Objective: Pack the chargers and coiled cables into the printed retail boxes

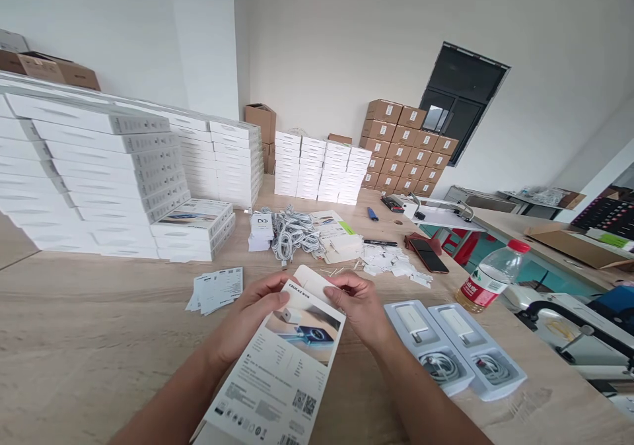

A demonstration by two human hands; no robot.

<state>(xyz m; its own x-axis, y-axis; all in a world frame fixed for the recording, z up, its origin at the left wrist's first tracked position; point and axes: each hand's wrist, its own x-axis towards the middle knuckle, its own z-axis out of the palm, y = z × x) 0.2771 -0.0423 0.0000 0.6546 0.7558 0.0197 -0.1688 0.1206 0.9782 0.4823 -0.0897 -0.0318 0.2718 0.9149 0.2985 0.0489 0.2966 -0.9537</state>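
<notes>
A white printed carton (277, 372) with a charger picture is held tilted in front of me, its flap (312, 283) standing up at the far end. My left hand (250, 316) grips the carton's upper left edge, thumb on the printed face. At the upper right, my right hand (359, 303) pinches the flap between thumb and fingers. Beside my right forearm lie two white trays (440, 313), each with a charger and a coiled cable. Printed cards (222, 290) lie left of my left hand. A pile of coiled cables (292, 234) sits beyond the carton.
Stacks of white boxes (99, 174) line the left and back of the table. A drink bottle (493, 276), a phone (430, 256), a marker (380, 242) and loose paper labels (391, 260) are on the right. Brown cartons (396, 148) are piled at the wall.
</notes>
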